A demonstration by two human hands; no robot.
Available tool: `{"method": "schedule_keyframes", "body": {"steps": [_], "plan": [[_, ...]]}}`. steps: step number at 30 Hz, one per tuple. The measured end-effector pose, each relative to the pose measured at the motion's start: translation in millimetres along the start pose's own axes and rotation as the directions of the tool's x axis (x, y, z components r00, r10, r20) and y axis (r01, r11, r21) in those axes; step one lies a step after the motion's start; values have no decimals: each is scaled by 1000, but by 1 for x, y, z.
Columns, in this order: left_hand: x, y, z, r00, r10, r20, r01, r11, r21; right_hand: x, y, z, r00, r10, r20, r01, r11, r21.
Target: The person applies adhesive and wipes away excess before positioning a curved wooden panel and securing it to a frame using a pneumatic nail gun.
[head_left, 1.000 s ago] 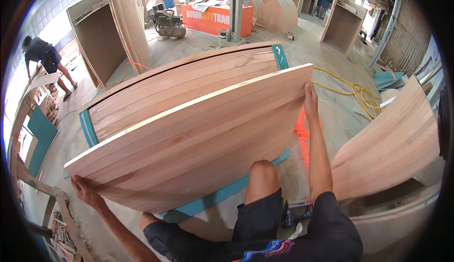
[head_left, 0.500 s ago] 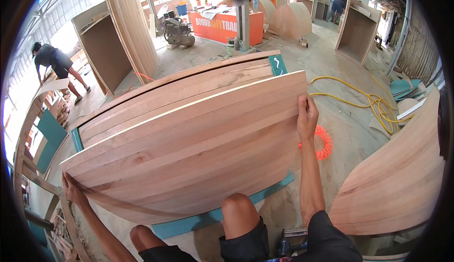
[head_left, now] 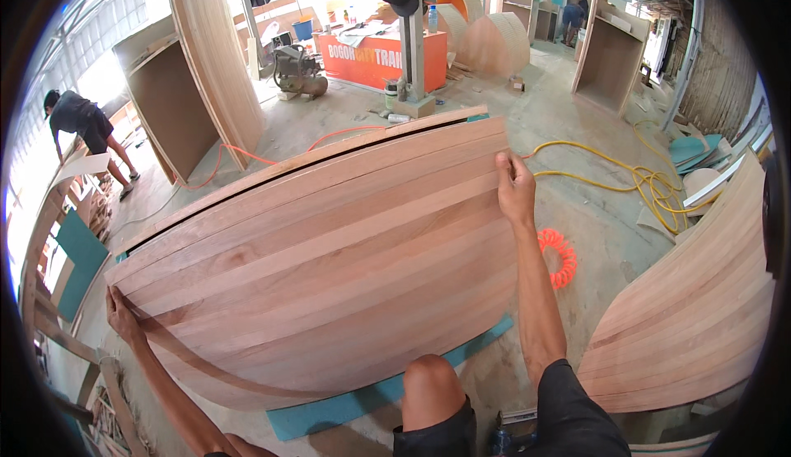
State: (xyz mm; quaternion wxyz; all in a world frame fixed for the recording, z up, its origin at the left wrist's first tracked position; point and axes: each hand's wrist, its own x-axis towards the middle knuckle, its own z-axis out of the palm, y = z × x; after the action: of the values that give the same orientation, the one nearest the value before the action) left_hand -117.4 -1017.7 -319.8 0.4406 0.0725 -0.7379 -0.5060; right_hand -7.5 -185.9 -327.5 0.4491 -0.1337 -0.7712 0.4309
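Observation:
A large slatted wooden panel [head_left: 329, 267] with a curved lower edge stands tilted in front of me, held by both hands. My left hand [head_left: 124, 315] grips its left end, thumb on the near face. Around the upper right edge is closed my right hand [head_left: 516, 187], fingers partly hidden behind the wood. Just behind lies a matching wooden piece [head_left: 329, 145], mostly covered, with a dark gap along the top. A teal strip [head_left: 329, 416] lies on the floor beneath the panel, and my bent knee is close to it.
A curved wooden panel [head_left: 684, 309] stands at right. An orange coiled hose [head_left: 562, 259] and a yellow hose [head_left: 593, 154] lie on the floor. Farther off are a wooden cabinet [head_left: 165, 103], a compressor [head_left: 297, 70], an orange table [head_left: 420, 53] and a bending person [head_left: 86, 123].
The panel's top edge has tipped away from me against the piece behind, covering most of it and its teal corner patches. Both hands keep their hold, and my view has shifted slightly.

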Motion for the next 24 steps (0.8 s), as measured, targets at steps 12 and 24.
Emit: {"method": "schedule_keyframes", "body": {"steps": [12, 24], "plan": [[2, 2, 16, 997, -71, -6, 70, 978, 194, 12, -5, 13, 997, -18, -69, 15, 999, -45], [3, 12, 23, 998, -66, -8, 66, 981, 183, 20, 2, 11, 997, 29, -66, -29, 1000, 8]]}}
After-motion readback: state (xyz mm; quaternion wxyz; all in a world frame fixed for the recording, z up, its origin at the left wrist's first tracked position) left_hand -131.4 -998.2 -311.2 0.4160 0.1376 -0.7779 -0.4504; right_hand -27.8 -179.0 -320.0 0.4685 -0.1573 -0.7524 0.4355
